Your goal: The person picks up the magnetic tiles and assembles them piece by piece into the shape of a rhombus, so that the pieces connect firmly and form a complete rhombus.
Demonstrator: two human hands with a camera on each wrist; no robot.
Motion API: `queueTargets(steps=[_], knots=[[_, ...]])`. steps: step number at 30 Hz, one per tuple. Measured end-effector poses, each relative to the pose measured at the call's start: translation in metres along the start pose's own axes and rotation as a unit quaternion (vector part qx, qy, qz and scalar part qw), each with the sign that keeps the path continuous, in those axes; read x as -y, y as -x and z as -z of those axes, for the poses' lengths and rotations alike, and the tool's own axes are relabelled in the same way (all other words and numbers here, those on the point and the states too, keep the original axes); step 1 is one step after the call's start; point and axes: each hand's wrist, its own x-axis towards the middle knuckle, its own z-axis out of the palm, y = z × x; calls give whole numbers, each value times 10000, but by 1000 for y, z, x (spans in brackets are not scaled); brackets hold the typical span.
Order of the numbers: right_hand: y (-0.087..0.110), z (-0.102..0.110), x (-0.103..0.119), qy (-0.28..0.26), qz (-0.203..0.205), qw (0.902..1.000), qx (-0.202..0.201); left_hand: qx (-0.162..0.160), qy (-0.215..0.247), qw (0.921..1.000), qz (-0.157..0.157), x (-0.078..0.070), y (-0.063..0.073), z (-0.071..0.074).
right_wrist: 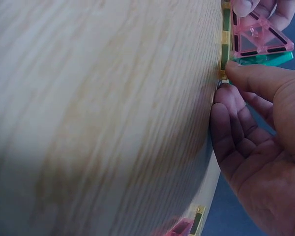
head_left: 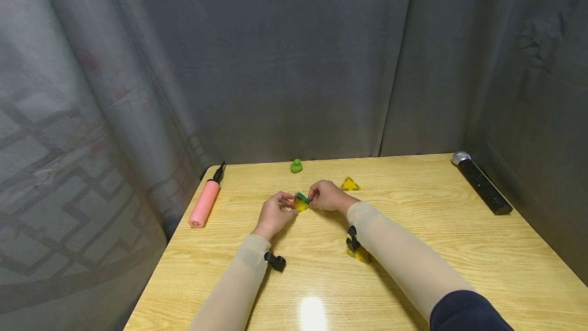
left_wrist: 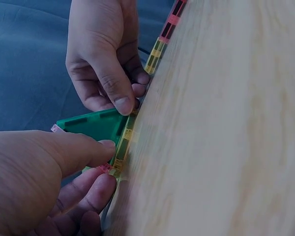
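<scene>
Three yellow triangles (head_left: 350, 184), one pump (head_left: 205, 203), one microphone (head_left: 483, 185), one green toy (head_left: 296, 167).

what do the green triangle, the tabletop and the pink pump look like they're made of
The green triangle: probably translucent plastic with a smooth finish, since darker strips show along its edge. The tabletop: wood or wood-look laminate, fairly glossy, given the grain streaks and bright reflection. The pink pump: likely smooth hard plastic, judging by its even colour and clean cylindrical shape.

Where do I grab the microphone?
Probably around the middle of its black handle, coming from above. It's lying down on the table, long and straight, so fingers can wrap across it. The round silver head is at the far end, so the handle should be nearer you.
</scene>
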Motion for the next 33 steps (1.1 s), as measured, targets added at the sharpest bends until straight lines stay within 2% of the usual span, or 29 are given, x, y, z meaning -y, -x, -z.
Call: queueTargets(steps=[14,23,33], knots=[[0,0,2,63,161,9998,61,24,-145,9998,-138,-4,0,2],[0,1,2,169,202,9996,107,270,-206,9989,-336,-4,1,6],[2,1,2,238,192,9994,182,489,-175,9979,-382,0,0,9]])
